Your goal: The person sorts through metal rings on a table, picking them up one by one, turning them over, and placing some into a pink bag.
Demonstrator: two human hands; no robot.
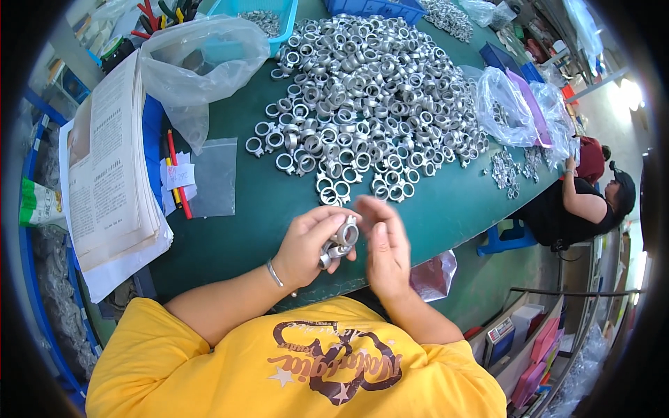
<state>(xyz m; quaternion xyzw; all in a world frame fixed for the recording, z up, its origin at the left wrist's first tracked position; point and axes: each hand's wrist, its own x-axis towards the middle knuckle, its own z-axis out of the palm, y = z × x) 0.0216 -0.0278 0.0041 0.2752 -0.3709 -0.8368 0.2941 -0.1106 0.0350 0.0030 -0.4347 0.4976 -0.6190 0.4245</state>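
Rings (348, 235) sat grasped in the left hand (305, 242) near the table (226, 247) edge, the right hand (389, 252) unclenched beside it, green surface separating both from the pile (369, 97).

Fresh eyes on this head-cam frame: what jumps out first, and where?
First, the big heap of silvery ring-shaped metal pieces spread across the far middle of the dark green tabletop. Next, the bright yellow printed T-shirt filling the bottom of the picture. Between them, near the table's close edge, the left hand holds a few similar silvery rings, with the right hand raised beside it.
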